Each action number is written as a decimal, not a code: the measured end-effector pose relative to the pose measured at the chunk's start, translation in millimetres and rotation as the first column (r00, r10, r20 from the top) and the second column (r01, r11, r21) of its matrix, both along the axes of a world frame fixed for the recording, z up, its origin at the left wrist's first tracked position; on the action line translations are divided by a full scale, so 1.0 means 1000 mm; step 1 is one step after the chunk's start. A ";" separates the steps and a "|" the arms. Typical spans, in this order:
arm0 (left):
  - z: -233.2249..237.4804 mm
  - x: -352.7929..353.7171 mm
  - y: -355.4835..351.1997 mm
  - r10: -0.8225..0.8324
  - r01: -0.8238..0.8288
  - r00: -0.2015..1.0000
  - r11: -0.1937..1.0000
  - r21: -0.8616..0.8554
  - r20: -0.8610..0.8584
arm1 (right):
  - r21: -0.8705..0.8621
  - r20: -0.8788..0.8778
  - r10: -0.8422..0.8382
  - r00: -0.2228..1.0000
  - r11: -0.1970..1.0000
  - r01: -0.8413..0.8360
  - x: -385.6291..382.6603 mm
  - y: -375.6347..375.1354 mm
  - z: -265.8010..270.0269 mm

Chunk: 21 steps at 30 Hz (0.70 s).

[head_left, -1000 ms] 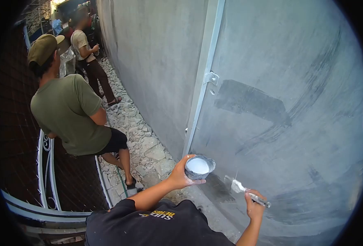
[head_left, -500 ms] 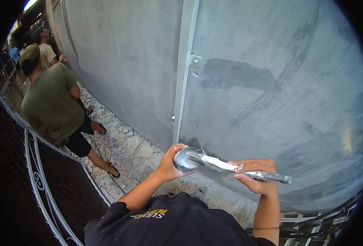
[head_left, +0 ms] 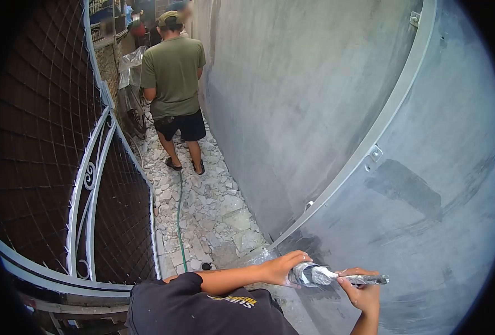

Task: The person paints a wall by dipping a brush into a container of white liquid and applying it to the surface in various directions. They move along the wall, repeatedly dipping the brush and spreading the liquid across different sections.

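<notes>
My left hand [head_left: 281,269] grips a cup [head_left: 302,274] low beside the grey door [head_left: 426,223]. My right hand [head_left: 363,293] is closed around a brush [head_left: 351,278], bristles in the cup. I'd hold the cup level and wipe excess on its rim.

Narrow stony passage [head_left: 208,206].
Around left hand [head_left: 278,271]: grey metal door [head_left: 426,223] at three o'clock, black lattice gate [head_left: 108,195] nine, green-shirted person [head_left: 175,72] twelve.

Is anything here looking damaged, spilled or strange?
Only a dark grey rectangular patch on the pale grey metal panel, near its small metal bracket: it looks unevenly coated against the lighter surface around it.
</notes>
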State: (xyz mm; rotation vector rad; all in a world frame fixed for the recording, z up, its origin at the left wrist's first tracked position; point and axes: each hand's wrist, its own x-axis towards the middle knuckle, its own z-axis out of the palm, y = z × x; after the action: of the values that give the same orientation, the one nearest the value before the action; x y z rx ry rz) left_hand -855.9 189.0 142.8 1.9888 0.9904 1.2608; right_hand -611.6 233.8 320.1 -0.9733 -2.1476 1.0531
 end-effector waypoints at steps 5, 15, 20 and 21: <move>0.006 -0.009 -0.003 0.063 -0.063 0.998 0.998 -0.024 0.009 | -0.012 -0.027 -0.026 0.999 1.000 0.026 0.009 0.003 0.001; 0.006 0.000 0.009 0.124 -0.124 0.992 0.992 -0.006 0.020 | -0.252 -0.379 -0.224 0.898 0.959 0.133 0.032 0.008 -0.023; -0.001 0.009 0.015 0.083 -0.083 0.996 0.996 0.015 0.016 | -0.167 -0.315 -0.259 0.913 0.962 0.216 0.046 0.009 -0.034; -0.002 0.010 0.017 0.072 -0.072 0.997 0.997 0.015 0.005 | -0.169 -0.316 -0.260 0.913 0.962 0.215 0.048 0.009 -0.033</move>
State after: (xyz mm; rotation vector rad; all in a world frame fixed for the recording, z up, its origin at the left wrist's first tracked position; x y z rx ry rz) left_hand -845.8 205.9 141.0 1.9770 1.0618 1.3143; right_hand -563.8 242.7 286.9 -1.0040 -1.6559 1.1545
